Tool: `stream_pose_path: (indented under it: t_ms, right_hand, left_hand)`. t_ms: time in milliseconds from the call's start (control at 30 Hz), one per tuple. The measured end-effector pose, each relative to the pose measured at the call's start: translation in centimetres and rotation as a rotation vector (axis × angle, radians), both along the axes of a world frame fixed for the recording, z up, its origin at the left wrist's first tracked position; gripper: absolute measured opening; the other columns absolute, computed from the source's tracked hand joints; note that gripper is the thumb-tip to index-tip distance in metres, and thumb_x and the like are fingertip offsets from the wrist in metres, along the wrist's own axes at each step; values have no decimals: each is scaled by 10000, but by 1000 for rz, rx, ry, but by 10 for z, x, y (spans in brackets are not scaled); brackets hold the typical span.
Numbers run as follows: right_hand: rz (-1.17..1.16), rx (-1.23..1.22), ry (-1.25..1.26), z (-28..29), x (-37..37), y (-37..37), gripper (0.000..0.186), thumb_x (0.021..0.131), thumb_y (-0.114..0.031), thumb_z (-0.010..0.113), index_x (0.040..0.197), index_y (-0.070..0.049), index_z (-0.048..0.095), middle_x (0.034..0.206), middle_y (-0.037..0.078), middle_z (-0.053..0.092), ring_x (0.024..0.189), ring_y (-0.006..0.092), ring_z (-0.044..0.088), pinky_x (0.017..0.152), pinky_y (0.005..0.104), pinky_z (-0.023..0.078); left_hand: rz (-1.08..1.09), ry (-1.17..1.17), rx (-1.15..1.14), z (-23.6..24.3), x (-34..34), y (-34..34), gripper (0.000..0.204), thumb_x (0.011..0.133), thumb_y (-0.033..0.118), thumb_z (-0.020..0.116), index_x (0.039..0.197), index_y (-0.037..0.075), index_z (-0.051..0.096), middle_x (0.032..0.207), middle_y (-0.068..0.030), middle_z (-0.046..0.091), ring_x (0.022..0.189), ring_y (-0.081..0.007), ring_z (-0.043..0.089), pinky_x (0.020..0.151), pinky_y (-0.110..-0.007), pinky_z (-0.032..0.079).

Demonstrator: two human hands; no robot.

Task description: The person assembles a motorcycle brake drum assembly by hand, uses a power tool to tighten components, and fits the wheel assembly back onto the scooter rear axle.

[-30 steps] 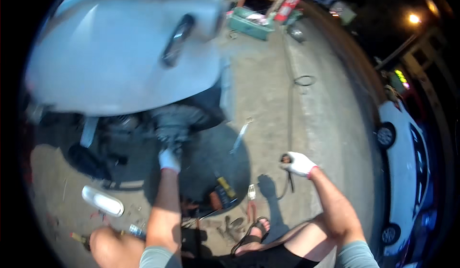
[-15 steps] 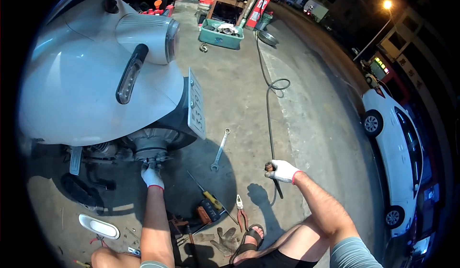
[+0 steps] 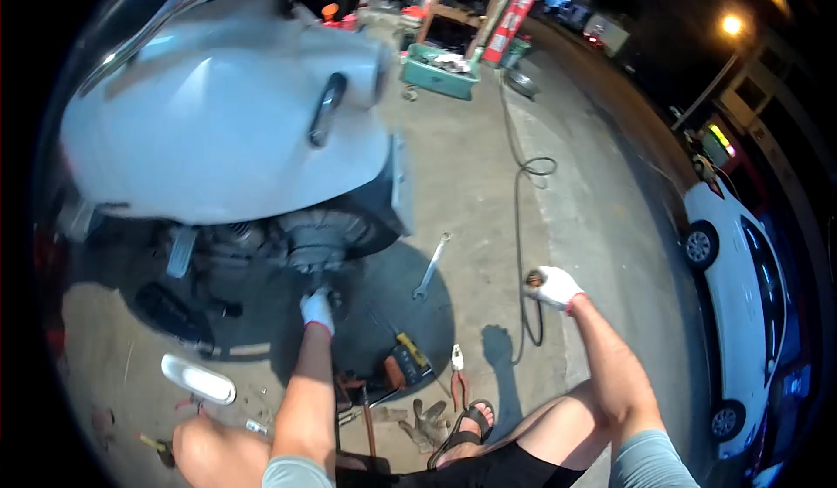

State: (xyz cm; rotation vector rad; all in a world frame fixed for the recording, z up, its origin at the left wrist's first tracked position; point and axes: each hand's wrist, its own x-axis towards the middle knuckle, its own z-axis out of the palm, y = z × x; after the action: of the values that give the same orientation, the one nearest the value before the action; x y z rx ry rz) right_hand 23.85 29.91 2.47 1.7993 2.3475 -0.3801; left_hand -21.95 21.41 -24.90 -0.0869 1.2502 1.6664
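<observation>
My left hand, in a white glove with a red cuff, is closed just below the wheel hub of a pale scooter. A dark, blurred piece shows at its fingertips; I cannot tell what it is. Out to the right, my gloved right hand is closed around a brownish end piece on a black hose. Below that hand the hose hangs in a bend. Between my hands a combination wrench lies on the ground.
Near my feet lie pliers with red handles, a yellow-handled screwdriver, a dark orange-and-black tool and a dirty glove. A white oval cover lies left. A green bin stands ahead; a white car is parked right.
My view has shifted, so the scene sits farther right. My left hand has drawn down, away from the hub. The right hand has turned, and the hose below it now bends.
</observation>
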Motion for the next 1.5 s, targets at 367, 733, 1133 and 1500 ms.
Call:
stream_pose_path:
  t_ms: [367,733,1133,1500]
  right_hand:
    - [-388,-6,-52,86,149,-50,231,699,-50,691,929,-46,678,805,111,689,635,210,656,564,352,531]
    - [-626,-175,234,72,150,-39,160,794,-39,684,930,-22,603,722,95,660,526,181,616,442,328,504]
    - [-157,316,-664,-16,171,200,266,835,-115,550,1069,-29,645,957,226,683,928,368,669,815,438,544]
    - [114,383,-202,-70,-85,345,479,858,-163,517,1317,-26,528,1210,263,604,1102,432,587,918,463,485]
  left_hand:
    - [-123,81,-108,3,7,-53,90,892,39,604,971,27,561,802,-129,623,585,-232,613,457,-345,475]
    - [-122,77,-139,18,22,-51,50,877,60,605,896,49,559,691,-81,608,510,-184,580,451,-324,447]
    - [435,-128,56,64,53,17,659,974,373,584,1443,-33,359,1072,-130,630,786,-184,646,672,-322,531]
    - [386,391,-333,93,62,35,429,1002,337,496,1181,-52,530,1118,-288,625,1044,-438,584,922,-459,439]
